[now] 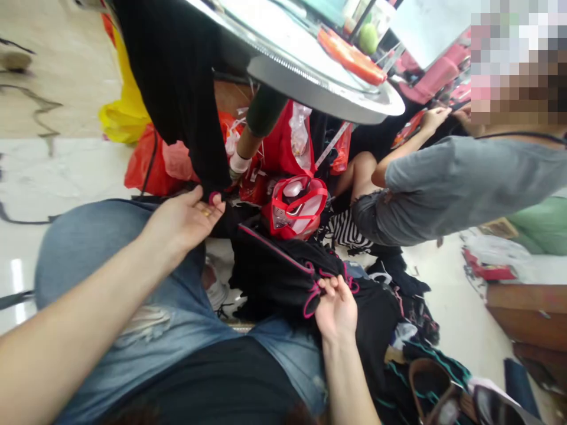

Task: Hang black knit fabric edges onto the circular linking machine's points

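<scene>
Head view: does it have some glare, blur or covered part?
Head view: a bright glare streak on the pale floor at left; head view: the picture looks somewhat soft, and the black garment loses fold detail in its darkness; head view: coarse square blocks cover the upper right corner.

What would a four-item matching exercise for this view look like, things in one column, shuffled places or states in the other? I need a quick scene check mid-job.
Things:
1. Bare right hand
2. Red-handled bag with pale sides
3. Bright yellow plastic bag
4. Long red-orange object

Places or states:
A. On the round silver-rimmed table
B. At the magenta cords of a black fabric garment
C. Next to a crumpled red plastic bag
D. Open-topped, items inside

Pairs: 1-B, 2-D, 3-C, 4-A
</scene>
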`<act>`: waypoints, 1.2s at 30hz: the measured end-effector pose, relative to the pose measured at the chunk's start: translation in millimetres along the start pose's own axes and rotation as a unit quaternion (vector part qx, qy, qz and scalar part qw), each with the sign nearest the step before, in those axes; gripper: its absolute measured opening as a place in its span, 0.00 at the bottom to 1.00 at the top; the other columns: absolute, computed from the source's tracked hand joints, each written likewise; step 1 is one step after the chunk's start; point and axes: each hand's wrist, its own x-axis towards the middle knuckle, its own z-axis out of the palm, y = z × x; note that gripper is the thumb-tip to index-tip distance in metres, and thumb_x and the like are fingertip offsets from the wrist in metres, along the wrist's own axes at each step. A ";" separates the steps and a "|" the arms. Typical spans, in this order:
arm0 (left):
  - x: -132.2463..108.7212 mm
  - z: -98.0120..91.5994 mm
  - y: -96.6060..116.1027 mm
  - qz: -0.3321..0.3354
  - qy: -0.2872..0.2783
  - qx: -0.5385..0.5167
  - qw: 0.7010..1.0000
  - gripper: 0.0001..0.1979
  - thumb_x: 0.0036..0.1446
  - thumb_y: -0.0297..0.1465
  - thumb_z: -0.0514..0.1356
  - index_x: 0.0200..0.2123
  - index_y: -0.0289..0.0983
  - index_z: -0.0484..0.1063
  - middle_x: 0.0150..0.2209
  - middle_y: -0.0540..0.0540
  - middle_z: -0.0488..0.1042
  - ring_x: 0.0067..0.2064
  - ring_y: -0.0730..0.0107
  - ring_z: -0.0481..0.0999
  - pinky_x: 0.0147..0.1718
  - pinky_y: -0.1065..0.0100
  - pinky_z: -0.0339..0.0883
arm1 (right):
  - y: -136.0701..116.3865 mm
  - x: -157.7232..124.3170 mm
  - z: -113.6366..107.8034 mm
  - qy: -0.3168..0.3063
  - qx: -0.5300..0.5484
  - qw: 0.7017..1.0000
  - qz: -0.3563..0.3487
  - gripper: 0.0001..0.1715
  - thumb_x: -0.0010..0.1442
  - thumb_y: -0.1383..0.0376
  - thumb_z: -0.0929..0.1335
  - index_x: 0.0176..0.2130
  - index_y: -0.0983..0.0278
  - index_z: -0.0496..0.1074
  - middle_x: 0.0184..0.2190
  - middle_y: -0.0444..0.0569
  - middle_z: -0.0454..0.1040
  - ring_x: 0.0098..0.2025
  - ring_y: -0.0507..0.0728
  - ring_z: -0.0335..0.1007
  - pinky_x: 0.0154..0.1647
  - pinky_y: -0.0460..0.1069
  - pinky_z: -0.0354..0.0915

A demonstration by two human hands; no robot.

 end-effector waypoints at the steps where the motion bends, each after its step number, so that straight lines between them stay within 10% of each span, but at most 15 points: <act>1: -14.1 -0.2 -0.3 0.011 -0.052 0.047 0.998 0.07 0.66 0.26 0.53 0.34 0.36 0.65 0.29 0.50 0.73 0.30 0.76 0.74 0.38 0.71 0.72 | 8.2 0.3 3.8 -0.001 -0.012 1.000 -0.005 0.16 0.51 0.56 0.76 0.25 0.60 0.68 0.18 0.35 0.61 0.30 0.53 0.68 0.44 0.52 0.64; 4: -66.2 4.1 -34.3 0.016 -0.274 0.372 0.886 0.04 0.56 0.24 0.60 0.34 0.36 0.73 0.34 0.44 0.76 0.33 0.64 0.78 0.35 0.66 0.71 | 44.6 -3.3 24.3 -0.073 -0.090 0.993 0.023 0.14 0.50 0.56 0.76 0.26 0.61 0.73 0.21 0.38 0.69 0.30 0.53 0.68 0.42 0.51 0.63; 8: -88.2 -0.3 -73.9 0.094 -0.323 0.565 0.753 0.14 0.54 0.24 0.58 0.43 0.39 0.78 0.44 0.40 0.74 0.42 0.57 0.79 0.42 0.63 0.69 | 73.8 -9.7 38.3 -0.161 -0.135 0.972 0.102 0.12 0.44 0.60 0.77 0.22 0.63 0.73 0.24 0.43 0.75 0.31 0.55 0.69 0.42 0.52 0.63; 11: -52.2 -20.2 -62.9 0.028 -0.360 0.510 0.781 0.14 0.55 0.33 0.59 0.42 0.41 0.80 0.39 0.44 0.78 0.40 0.57 0.79 0.42 0.64 0.70 | 61.5 -8.7 28.4 -0.154 -0.119 0.975 0.105 0.15 0.42 0.60 0.77 0.20 0.61 0.69 0.20 0.40 0.71 0.31 0.55 0.70 0.44 0.53 0.64; 13: -20.2 -33.6 -56.3 0.039 -0.281 0.523 0.803 0.10 0.48 0.32 0.62 0.36 0.41 0.81 0.39 0.45 0.79 0.45 0.55 0.78 0.47 0.65 0.68 | 45.4 -6.6 20.5 -0.148 -0.107 0.980 0.082 0.19 0.43 0.59 0.78 0.18 0.60 0.66 0.15 0.37 0.64 0.27 0.54 0.68 0.41 0.53 0.64; 20: 31.0 -32.4 -54.6 -0.008 -0.363 0.562 0.743 0.14 0.28 0.27 0.72 0.12 0.39 0.68 0.15 0.53 0.64 0.22 0.68 0.65 0.30 0.68 0.62 | -18.9 11.7 -1.9 -0.031 -0.043 0.998 -0.023 0.14 0.46 0.62 0.78 0.25 0.62 0.71 0.18 0.36 0.67 0.22 0.49 0.65 0.30 0.48 0.64; 25: 0.3 8.0 -0.6 0.053 -0.420 0.456 0.783 0.21 0.56 0.50 0.60 0.30 0.39 0.81 0.29 0.47 0.75 0.27 0.68 0.70 0.31 0.69 0.63 | -2.9 10.2 9.0 0.005 -0.052 0.997 -0.054 0.12 0.44 0.66 0.78 0.31 0.63 0.76 0.26 0.39 0.77 0.28 0.50 0.72 0.38 0.48 0.70; 27: -30.3 26.9 -5.7 0.070 -0.463 0.478 0.743 0.20 0.56 0.48 0.61 0.43 0.41 0.82 0.43 0.42 0.77 0.39 0.59 0.77 0.41 0.65 0.68 | 30.4 2.3 28.3 -0.063 -0.079 0.994 -0.034 0.14 0.43 0.67 0.79 0.33 0.63 0.78 0.32 0.43 0.80 0.33 0.52 0.74 0.41 0.49 0.71; 30: -69.4 34.6 -40.5 0.107 -0.371 0.594 0.706 0.27 0.52 0.43 0.66 0.56 0.43 0.77 0.55 0.36 0.70 0.50 0.47 0.75 0.51 0.54 0.68 | 68.0 -6.1 45.9 -0.139 -0.092 0.984 0.066 0.12 0.45 0.65 0.78 0.32 0.63 0.77 0.32 0.45 0.81 0.35 0.55 0.75 0.40 0.50 0.71; 33: -81.3 6.2 -74.4 0.112 -0.343 0.494 0.791 0.22 0.55 0.39 0.65 0.53 0.42 0.78 0.53 0.40 0.73 0.53 0.53 0.74 0.54 0.58 0.67 | 61.2 -1.2 36.2 -0.097 -0.054 0.989 0.100 0.12 0.47 0.62 0.77 0.26 0.61 0.71 0.28 0.42 0.78 0.35 0.54 0.74 0.44 0.51 0.70; 36: -73.6 -33.2 -97.3 -0.098 -0.145 0.320 0.931 0.07 0.53 0.32 0.65 0.33 0.34 0.80 0.33 0.44 0.77 0.37 0.63 0.76 0.39 0.68 0.70 | 30.4 5.6 20.3 -0.063 -0.006 0.994 0.094 0.18 0.47 0.61 0.77 0.22 0.60 0.64 0.20 0.37 0.70 0.34 0.53 0.74 0.46 0.50 0.70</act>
